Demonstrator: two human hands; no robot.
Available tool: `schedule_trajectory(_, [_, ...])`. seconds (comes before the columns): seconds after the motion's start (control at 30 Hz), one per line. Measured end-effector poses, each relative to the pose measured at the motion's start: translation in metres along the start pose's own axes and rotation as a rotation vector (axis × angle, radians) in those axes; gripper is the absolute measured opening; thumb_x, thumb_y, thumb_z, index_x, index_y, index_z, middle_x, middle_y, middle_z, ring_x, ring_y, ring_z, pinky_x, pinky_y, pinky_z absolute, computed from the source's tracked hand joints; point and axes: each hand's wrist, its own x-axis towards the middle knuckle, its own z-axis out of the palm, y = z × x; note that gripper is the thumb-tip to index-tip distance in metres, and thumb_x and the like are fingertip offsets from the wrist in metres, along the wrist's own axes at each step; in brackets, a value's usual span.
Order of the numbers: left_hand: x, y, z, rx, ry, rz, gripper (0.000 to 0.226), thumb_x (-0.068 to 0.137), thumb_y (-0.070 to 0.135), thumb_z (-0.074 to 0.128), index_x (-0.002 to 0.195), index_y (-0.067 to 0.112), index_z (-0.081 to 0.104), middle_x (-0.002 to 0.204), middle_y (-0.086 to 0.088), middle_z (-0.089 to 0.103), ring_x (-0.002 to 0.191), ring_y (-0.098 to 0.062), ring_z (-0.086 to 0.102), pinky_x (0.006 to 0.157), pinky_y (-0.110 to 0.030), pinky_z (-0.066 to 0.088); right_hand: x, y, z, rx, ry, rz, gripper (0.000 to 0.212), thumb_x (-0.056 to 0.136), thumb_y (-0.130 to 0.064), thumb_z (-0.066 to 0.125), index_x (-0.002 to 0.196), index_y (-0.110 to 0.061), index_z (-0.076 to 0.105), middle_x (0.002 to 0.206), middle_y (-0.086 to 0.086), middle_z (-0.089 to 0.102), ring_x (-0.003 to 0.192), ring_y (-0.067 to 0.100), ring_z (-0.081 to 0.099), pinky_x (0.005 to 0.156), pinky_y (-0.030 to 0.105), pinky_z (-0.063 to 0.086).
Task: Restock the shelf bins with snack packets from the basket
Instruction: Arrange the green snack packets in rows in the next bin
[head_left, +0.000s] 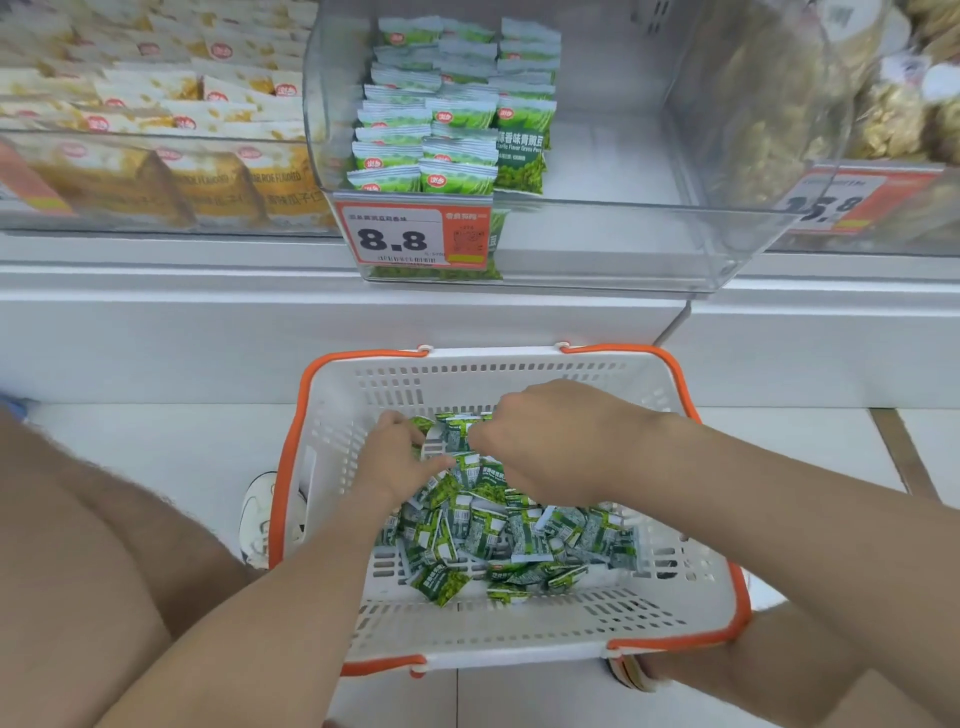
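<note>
A white basket (519, 631) with orange handles stands on the floor below the shelf, holding a heap of several small green snack packets (498, 535). Both hands reach into it at its far side. My left hand (397, 457) and my right hand (550, 441) grip a bunch of green packets (454, 434) between them, fingers curled round the bunch. Above, a clear shelf bin (613, 228) holds rows of the same green packets (447, 109) along its left side; its right part is bare.
A price tag reading 8.8 (413, 236) hangs on the bin's front. A bin of yellow packets (156, 119) sits to the left, another bin of golden snacks (893, 104) to the right. My knee (78, 545) and a white shoe (260, 519) are left of the basket.
</note>
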Motion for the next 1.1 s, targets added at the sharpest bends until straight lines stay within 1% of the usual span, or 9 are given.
schedule_trajectory(0.1, [-0.008, 0.015, -0.012, -0.088, 0.019, 0.059, 0.027, 0.087, 0.021, 0.082, 0.080, 0.026, 0.056, 0.097, 0.007, 0.056, 0.092, -0.024, 0.061, 0.085, -0.037, 0.053, -0.006, 0.000, -0.006, -0.001, 0.029, 0.017, 0.007, 0.100, -0.016, 0.047, 0.103, -0.017, 0.053, 0.073, -0.001, 0.036, 0.060, 0.020, 0.045, 0.050, 0.033, 0.036])
schedule_trajectory(0.27, [-0.027, 0.082, -0.067, -0.303, -0.390, 0.103, 0.038, 0.087, 0.027, 0.074, 0.119, 0.027, 0.055, 0.114, 0.004, 0.063, 0.096, -0.014, 0.066, 0.074, -0.030, 0.050, -0.025, 0.006, -0.025, -0.022, 0.092, 0.079, 0.017, 0.099, -0.012, 0.051, 0.111, -0.022, 0.056, 0.071, -0.003, 0.033, 0.063, 0.025, 0.045, 0.053, 0.034, 0.038])
schedule_trajectory(0.4, [-0.050, 0.149, -0.129, -0.312, -0.506, 0.253, 0.008, 0.100, 0.012, 0.061, 0.093, 0.013, 0.065, 0.080, 0.012, 0.065, 0.085, -0.024, 0.076, 0.074, -0.043, 0.057, -0.039, 0.018, -0.037, 0.067, 0.171, 0.128, 0.028, 0.095, -0.015, 0.064, 0.120, -0.024, 0.053, 0.090, 0.001, 0.053, 0.091, 0.033, 0.063, 0.067, 0.039, 0.052])
schedule_trajectory(0.57, [-0.078, 0.197, -0.194, -0.467, -0.581, 0.311, 0.019, 0.108, 0.010, 0.051, 0.119, 0.001, 0.064, 0.111, 0.005, 0.069, 0.096, -0.040, 0.075, 0.079, -0.044, 0.054, -0.052, 0.030, -0.046, 0.188, 0.374, 0.140, 0.072, 0.070, -0.036, 0.092, 0.113, -0.025, 0.036, 0.112, -0.001, 0.046, 0.089, 0.025, 0.056, 0.065, 0.039, 0.044])
schedule_trajectory(0.73, [-0.093, 0.223, -0.248, -0.455, -0.466, 0.379, 0.029, 0.109, 0.024, 0.054, 0.121, 0.002, 0.069, 0.108, -0.008, 0.076, 0.085, -0.033, 0.076, 0.073, -0.039, 0.060, -0.062, 0.034, -0.066, 0.429, 0.756, 0.146, 0.035, 0.079, -0.035, 0.078, 0.100, -0.026, 0.051, 0.091, -0.011, 0.061, 0.084, 0.017, 0.059, 0.076, 0.041, 0.051])
schedule_trajectory(0.83, [-0.098, 0.242, -0.267, -0.535, -0.276, 0.367, 0.039, 0.110, 0.036, 0.050, 0.109, 0.002, 0.068, 0.097, -0.021, 0.075, 0.073, -0.035, 0.075, 0.057, -0.037, 0.057, -0.060, 0.038, -0.075, 0.797, 0.896, 0.293, 0.021, 0.086, -0.033, 0.074, 0.102, -0.028, 0.060, 0.088, -0.009, 0.070, 0.077, 0.013, 0.067, 0.080, 0.037, 0.055])
schedule_trajectory(0.93, [-0.094, 0.252, -0.274, -0.620, -0.083, 0.418, 0.038, 0.106, 0.045, 0.055, 0.098, 0.011, 0.069, 0.086, -0.020, 0.071, 0.071, -0.040, 0.071, 0.058, -0.042, 0.055, -0.053, 0.042, -0.083, 1.231, 0.932, 0.354, 0.024, 0.098, -0.028, 0.067, 0.118, -0.019, 0.060, 0.087, 0.006, 0.077, 0.073, 0.020, 0.076, 0.083, 0.048, 0.061])
schedule_trajectory(1.03, [-0.089, 0.253, -0.271, -0.613, -0.050, 0.488, 0.014, 0.096, 0.029, 0.075, 0.107, 0.019, 0.075, 0.098, -0.013, 0.072, 0.072, -0.035, 0.069, 0.071, -0.056, 0.058, -0.050, 0.044, -0.094, 1.595, 0.921, 0.333, 0.028, 0.105, -0.018, 0.058, 0.130, -0.006, 0.055, 0.094, 0.019, 0.076, 0.079, 0.032, 0.077, 0.081, 0.043, 0.064])
schedule_trajectory(1.1, [-0.086, 0.257, -0.267, -0.624, -0.019, 0.464, 0.023, 0.091, 0.014, 0.080, 0.113, 0.016, 0.073, 0.105, -0.008, 0.076, 0.075, -0.032, 0.070, 0.076, -0.055, 0.059, -0.048, 0.045, -0.099, 1.702, 0.933, 0.316, 0.027, 0.105, -0.016, 0.059, 0.128, -0.002, 0.058, 0.095, 0.021, 0.075, 0.079, 0.034, 0.076, 0.074, 0.038, 0.064])
